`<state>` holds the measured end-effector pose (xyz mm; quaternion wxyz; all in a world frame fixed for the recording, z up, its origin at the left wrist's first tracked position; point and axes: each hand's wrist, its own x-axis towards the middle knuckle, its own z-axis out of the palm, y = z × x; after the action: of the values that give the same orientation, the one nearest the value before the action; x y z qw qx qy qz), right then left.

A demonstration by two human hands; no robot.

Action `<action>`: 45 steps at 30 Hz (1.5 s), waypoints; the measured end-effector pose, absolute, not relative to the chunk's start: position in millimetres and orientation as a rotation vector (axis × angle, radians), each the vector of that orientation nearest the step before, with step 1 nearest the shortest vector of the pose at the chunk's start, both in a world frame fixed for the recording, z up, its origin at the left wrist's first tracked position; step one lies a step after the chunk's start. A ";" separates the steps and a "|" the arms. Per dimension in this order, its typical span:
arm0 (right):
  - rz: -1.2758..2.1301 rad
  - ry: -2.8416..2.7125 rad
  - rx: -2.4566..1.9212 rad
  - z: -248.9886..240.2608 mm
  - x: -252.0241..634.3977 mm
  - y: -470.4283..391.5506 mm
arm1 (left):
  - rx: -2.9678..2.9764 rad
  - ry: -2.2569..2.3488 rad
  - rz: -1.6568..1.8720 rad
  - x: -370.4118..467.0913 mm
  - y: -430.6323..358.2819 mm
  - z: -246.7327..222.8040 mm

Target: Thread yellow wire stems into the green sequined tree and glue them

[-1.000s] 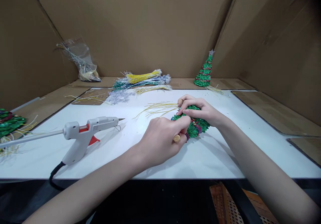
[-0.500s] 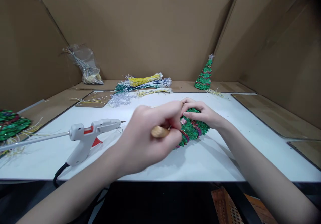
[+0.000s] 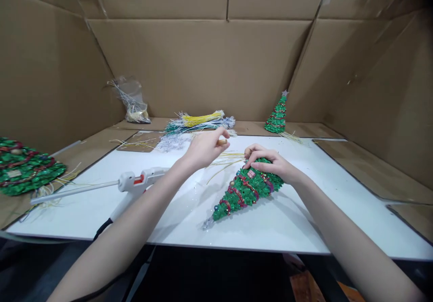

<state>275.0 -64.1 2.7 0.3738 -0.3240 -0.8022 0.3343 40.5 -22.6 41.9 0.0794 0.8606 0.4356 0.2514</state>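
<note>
A small green glittery Christmas tree (image 3: 248, 188), trimmed with red tinsel and small ornaments, lies on its side on the white board. Its silver tip (image 3: 208, 223) points toward me and to the left. My right hand (image 3: 272, 163) is closed over the base end of the tree, pressing it in place. Thin yellow wires (image 3: 228, 158) lie by that end. My left hand (image 3: 204, 148) is raised to the left of the tree, apart from it. Its fingers are curled around a wooden-handled tool (image 3: 222, 142), whose working end is hidden.
A white glue gun (image 3: 126, 182) lies at the left, partly behind my left forearm. Wire bundles (image 3: 203, 119), silver stars (image 3: 172, 142) and a plastic bag (image 3: 131, 101) are at the back. One tree (image 3: 277, 115) stands at the back right, another (image 3: 30, 169) at the left edge. Cardboard walls (image 3: 203, 63) surround the board.
My left hand with the wooden-handled tool has moved away from the tree, up and toward the back. My right hand stays on the tree. The view has tilted up slightly.
</note>
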 end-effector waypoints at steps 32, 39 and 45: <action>0.845 -1.963 -0.923 -7.8 288.1 -52.4 | 2.815 1.479 0.081 72.5 -2.0 -1.2; 0.927 -1.856 -0.898 -11.6 287.7 -50.5 | 2.775 1.493 -0.003 65.8 1.6 -4.4; 1.040 -1.706 -0.864 -11.3 284.3 -54.7 | 2.820 1.434 0.079 64.5 -0.1 -3.9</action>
<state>284.3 -54.7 -11.3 0.4641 -0.3518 -0.6942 0.4231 64.5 -0.1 -3.9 -0.0114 0.8911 0.4531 0.0248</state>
